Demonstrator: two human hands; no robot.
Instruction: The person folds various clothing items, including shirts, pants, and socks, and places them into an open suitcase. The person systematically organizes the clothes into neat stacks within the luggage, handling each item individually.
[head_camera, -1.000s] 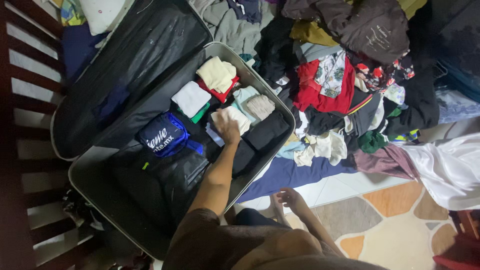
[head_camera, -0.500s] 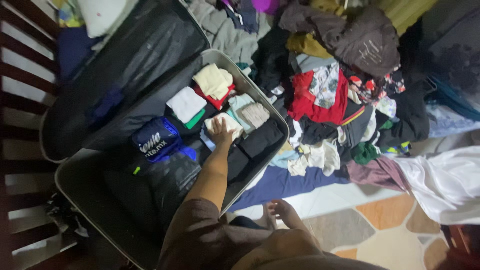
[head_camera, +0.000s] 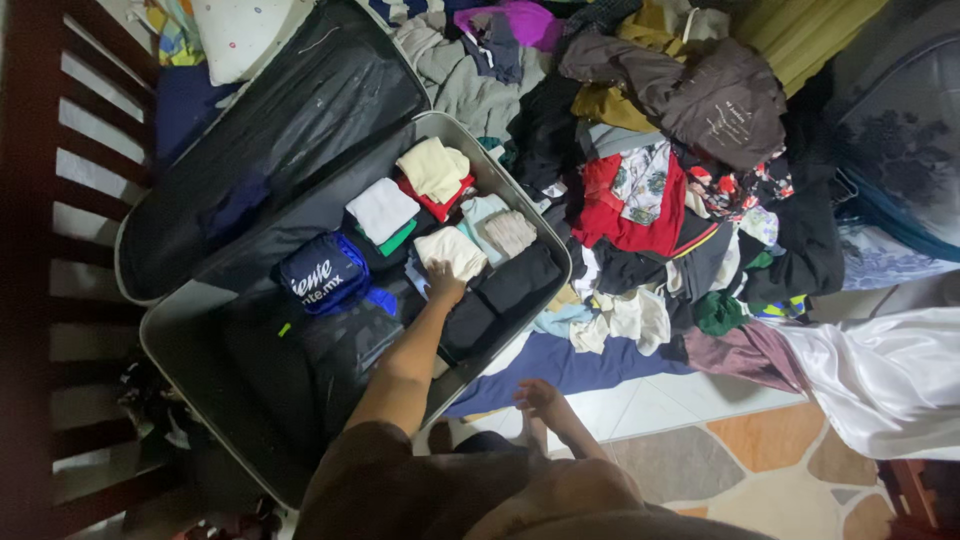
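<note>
Cream folded cloth (head_camera: 452, 250) lies in the middle of the frame, inside the open grey hard-shell suitcase (head_camera: 170, 345), between a blue printed pouch (head_camera: 323, 273) and black folded garments (head_camera: 500, 295). Left hand (head_camera: 445, 284) presses its lower edge, fingers curled narrow. Right hand (head_camera: 538, 398) rests loosely open on the tiled floor (head_camera: 650, 390). A careless tug could unfold the cloth or topple neighbouring stacks.

A cream folded garment (head_camera: 452, 251) lies flat inside the open grey suitcase (head_camera: 190, 330), near its far end. It sits just beside a blue pouch (head_camera: 323, 273), with black folded clothes (head_camera: 505, 290) touching its other side toward the suitcase wall.
</note>
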